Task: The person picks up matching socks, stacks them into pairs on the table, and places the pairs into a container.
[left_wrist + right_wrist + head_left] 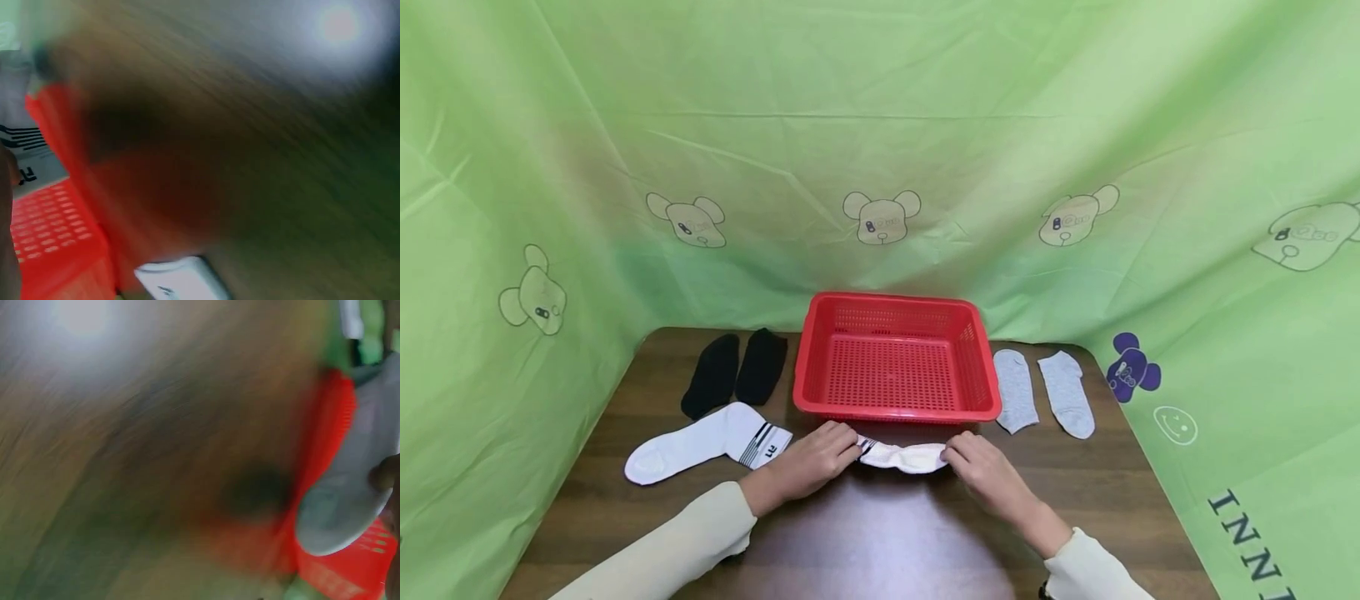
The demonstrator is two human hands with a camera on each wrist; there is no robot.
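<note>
Nearest, in the head view, two cream sleeves [677, 542] reach across the dark wood-grain table [880, 550]. The left hand [815, 460] grips one end of a white crew sock [912, 458] and the right hand [991, 477] pinches the other, so it stretches between them just in front of the red basket. From the head only a sliver of dark banding shows by the left fingers; the left wrist view reveals the striped cuff [31, 150] with dark lettering, while the right wrist view alone shows the broad rounded toe [325, 515] with a fingertip on it. Both wrist views are largely blurred tabletop.

Only the head view gives the whole layout. A matching white sock [692, 446] lies flat left of the left hand. Farther back stands the perforated red plastic basket [891, 414], two black socks [737, 371] to its left, two grey ankle socks [1017, 392] to its right. Behind hangs a green curtain [880, 83] printed with bear heads.
</note>
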